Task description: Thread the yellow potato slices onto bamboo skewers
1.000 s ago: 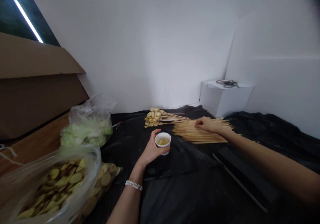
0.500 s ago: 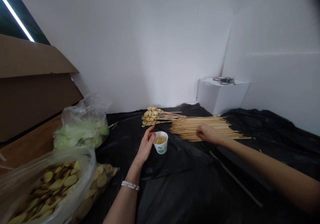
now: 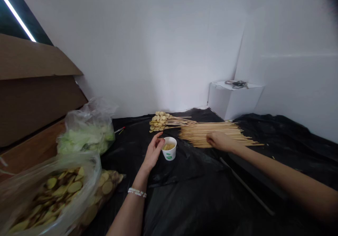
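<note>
A white paper cup with a green print stands upright, with pale yellow slices inside. My left hand is at the cup's left side, fingers apart and stretched out, the thumb at its rim. Over the near edge of a wide layer of bamboo skewers is my right hand, its fingers curled closed. What it holds, if anything, is hidden. Behind the cup lie several skewers threaded with potato slices, their sticks pointing right.
Left of me, an open plastic bag of potato slices stands beside a second bag of slices. Behind them sit a bag of pale green vegetable and a pen. A white box stands at the back right.
Both hands stay in nearly the same places, left at the cup and right at the skewers. The view shifts slightly; nothing is visibly picked up or put down.
</note>
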The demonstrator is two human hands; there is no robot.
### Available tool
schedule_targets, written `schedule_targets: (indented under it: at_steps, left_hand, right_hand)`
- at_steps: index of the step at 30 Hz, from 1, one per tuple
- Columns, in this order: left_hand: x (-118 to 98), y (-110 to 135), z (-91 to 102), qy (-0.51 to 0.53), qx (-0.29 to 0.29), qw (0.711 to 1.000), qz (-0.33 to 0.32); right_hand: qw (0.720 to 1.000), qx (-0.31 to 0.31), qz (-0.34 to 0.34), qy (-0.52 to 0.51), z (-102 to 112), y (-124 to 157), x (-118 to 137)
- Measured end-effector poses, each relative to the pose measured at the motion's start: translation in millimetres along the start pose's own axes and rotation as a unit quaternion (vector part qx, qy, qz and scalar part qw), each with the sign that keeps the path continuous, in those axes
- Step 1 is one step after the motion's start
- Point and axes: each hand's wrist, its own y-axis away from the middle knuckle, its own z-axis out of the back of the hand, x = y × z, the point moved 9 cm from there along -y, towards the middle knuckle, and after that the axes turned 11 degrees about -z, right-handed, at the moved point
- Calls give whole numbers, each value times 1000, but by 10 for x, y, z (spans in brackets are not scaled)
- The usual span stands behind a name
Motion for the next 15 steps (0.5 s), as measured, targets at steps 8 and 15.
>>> schedule_targets:
  at_steps: [8, 15]
  left_hand:
    - [40, -9, 16, -10, 6, 1000, -3]
    - [41, -12, 35, -9, 1, 1000, -7]
  right_hand:
    - [999, -5, 9, 42, -26, -36, 85]
    - [998, 13, 4, 63, -88, -152, 81]
